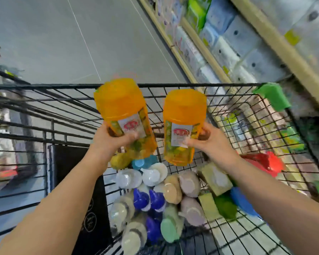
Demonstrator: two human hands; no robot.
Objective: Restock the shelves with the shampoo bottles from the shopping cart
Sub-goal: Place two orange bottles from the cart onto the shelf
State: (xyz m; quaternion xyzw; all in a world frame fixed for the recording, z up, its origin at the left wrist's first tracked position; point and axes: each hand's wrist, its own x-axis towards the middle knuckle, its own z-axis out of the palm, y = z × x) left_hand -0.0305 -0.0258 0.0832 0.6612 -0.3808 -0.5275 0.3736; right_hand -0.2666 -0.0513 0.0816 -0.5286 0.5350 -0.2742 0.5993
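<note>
I hold two orange shampoo bottles above the black wire shopping cart (pixel 44 87). My left hand (pixel 110 139) grips the left orange bottle (pixel 122 107) around its labelled middle. My right hand (pixel 210 142) grips the right orange bottle (pixel 183 115) the same way. Both bottles tilt away from me with their wide orange ends up. Below them, inside the cart, stand several more bottles (pixel 155 196) with white, blue, beige and green caps, packed close together.
A shelf unit (pixel 206 52) with wooden edges and wrapped packs runs along the right, close to the cart's right side. A black bag (pixel 77 172) sits in the cart's left part. Red and green items (pixel 265 162) lie at its right. Grey floor stretches ahead.
</note>
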